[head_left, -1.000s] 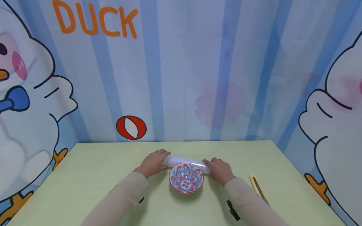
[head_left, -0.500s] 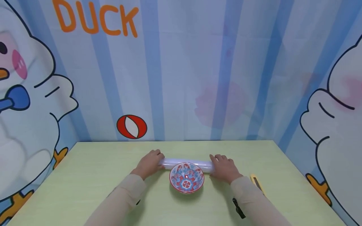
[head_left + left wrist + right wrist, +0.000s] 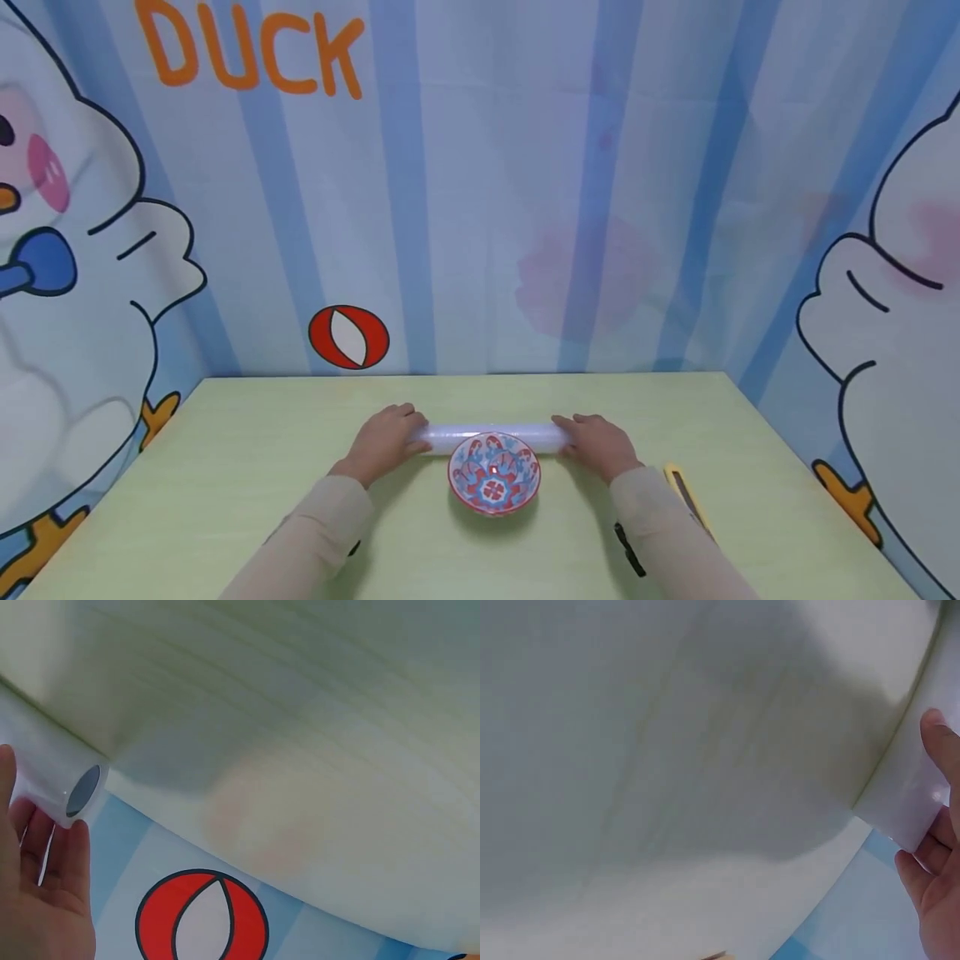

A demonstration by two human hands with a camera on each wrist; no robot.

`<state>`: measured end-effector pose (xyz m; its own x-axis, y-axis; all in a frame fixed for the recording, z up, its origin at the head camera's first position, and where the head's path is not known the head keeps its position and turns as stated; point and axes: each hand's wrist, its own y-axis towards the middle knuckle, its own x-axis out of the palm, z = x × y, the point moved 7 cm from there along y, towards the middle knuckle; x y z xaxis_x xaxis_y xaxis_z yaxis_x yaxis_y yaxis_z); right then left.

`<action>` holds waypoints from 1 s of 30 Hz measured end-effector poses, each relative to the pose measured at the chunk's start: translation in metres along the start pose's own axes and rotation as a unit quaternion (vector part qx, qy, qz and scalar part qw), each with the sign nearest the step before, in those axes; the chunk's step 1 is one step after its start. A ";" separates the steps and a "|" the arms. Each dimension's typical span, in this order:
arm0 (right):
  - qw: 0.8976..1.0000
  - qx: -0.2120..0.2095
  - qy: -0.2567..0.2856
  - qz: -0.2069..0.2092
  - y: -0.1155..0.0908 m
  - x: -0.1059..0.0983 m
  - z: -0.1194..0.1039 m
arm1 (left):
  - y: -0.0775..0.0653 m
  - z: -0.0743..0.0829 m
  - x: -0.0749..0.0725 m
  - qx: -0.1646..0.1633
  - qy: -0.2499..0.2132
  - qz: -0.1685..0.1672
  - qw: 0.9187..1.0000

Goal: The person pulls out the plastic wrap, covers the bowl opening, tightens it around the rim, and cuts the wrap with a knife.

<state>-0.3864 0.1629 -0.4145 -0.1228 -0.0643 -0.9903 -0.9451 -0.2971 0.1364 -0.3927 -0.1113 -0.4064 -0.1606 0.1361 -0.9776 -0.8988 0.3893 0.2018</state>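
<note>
A whitish, shiny roll of plastic wrap lies crosswise on the table behind a red-and-blue patterned bowl, which hides part of its front. My left hand grips the roll's left end, thumb on the near side and fingers over the far side. In the left wrist view, the hollow end of the roll shows beside the fingers. At the opposite end, my right hand holds the roll in the same way. The right wrist view has the thumb on one side of the roll and the fingers under its other side.
A yellow utility knife lies to the right, partly hidden by the right sleeve. The pale green table ends at a blue striped cloth backdrop with duck prints. Dark straps show under both sleeves.
My hands have moved apart to the ends of the roll, left hand leftward and right hand rightward. The roll has straightened from a slant to nearly level. The bowl stays in place.
</note>
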 end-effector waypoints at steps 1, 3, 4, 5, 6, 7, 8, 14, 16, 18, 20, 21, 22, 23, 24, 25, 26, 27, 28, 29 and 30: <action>1.000 0.000 -0.002 0.003 0.000 0.000 0.000 | 0.000 -0.001 0.000 -0.003 -0.002 -0.002 1.000; 1.000 0.001 -0.002 0.009 0.000 0.000 0.000 | 0.000 -0.003 -0.001 -0.011 -0.006 -0.006 1.000; 1.000 0.002 -0.003 0.012 0.000 0.000 0.000 | 0.000 -0.004 -0.002 -0.013 -0.008 -0.008 1.000; 1.000 0.002 -0.004 0.014 0.000 0.000 0.000 | 0.000 -0.003 -0.002 -0.012 -0.009 -0.010 1.000; 1.000 0.003 -0.005 0.016 0.000 0.001 0.001 | 0.001 -0.003 -0.002 -0.012 -0.010 -0.013 1.000; 1.000 0.005 -0.006 0.017 0.000 0.002 0.001 | 0.001 -0.003 -0.003 -0.011 -0.010 -0.015 1.000; 1.000 0.008 -0.006 0.018 -0.001 0.003 0.002 | 0.002 -0.003 -0.003 -0.010 -0.010 -0.018 1.000; 0.999 0.010 -0.005 0.043 -0.005 0.005 0.004 | 0.011 -0.005 -0.005 -0.027 -0.005 -0.022 0.999; 0.999 0.009 -0.009 0.048 -0.005 0.003 0.003 | 0.013 -0.006 -0.006 -0.038 -0.015 -0.018 0.999; 0.999 0.007 -0.022 0.043 -0.005 0.001 0.001 | 0.014 -0.007 -0.007 -0.047 -0.032 -0.019 0.998; 0.999 0.003 -0.040 0.034 -0.005 0.000 -0.001 | 0.016 -0.007 -0.007 -0.056 -0.050 -0.026 0.997; 0.998 0.002 -0.047 0.032 -0.005 -0.002 -0.002 | 0.017 -0.007 -0.008 -0.061 -0.060 -0.033 0.996; 0.998 0.000 -0.056 0.033 -0.006 -0.003 -0.003 | 0.018 -0.008 -0.008 -0.065 -0.068 -0.039 0.995; 0.998 -0.001 -0.063 0.033 -0.006 -0.004 -0.004 | 0.019 -0.008 -0.009 -0.068 -0.073 -0.045 0.994; 0.997 -0.002 -0.069 0.034 -0.007 -0.005 -0.004 | 0.020 -0.008 -0.009 -0.071 -0.079 -0.051 0.993; 0.997 0.000 -0.073 0.037 -0.007 -0.006 -0.004 | 0.022 -0.008 -0.009 -0.074 -0.085 -0.055 0.992; 0.996 0.002 -0.077 0.040 -0.006 -0.007 -0.004 | 0.023 -0.008 -0.010 -0.078 -0.090 -0.057 0.991; 0.996 0.002 -0.082 0.044 -0.006 -0.007 -0.004 | 0.024 -0.009 -0.010 -0.081 -0.096 -0.058 0.990; 0.995 0.002 -0.088 0.046 -0.005 -0.007 -0.004 | 0.025 -0.009 -0.010 -0.085 -0.100 -0.059 0.990; 0.994 0.001 -0.093 0.049 -0.004 -0.007 -0.004 | 0.026 -0.010 -0.009 -0.090 -0.108 -0.059 0.988; 0.994 -0.001 -0.100 0.053 -0.004 -0.007 -0.005 | 0.027 -0.011 -0.009 -0.098 -0.122 -0.057 0.986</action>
<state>-0.3806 0.1599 -0.4079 -0.2784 0.0949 -0.9558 -0.9235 -0.3000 0.2392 -0.4197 -0.1124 -0.3928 0.0277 0.3269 -0.9446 -0.9707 0.2344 0.0526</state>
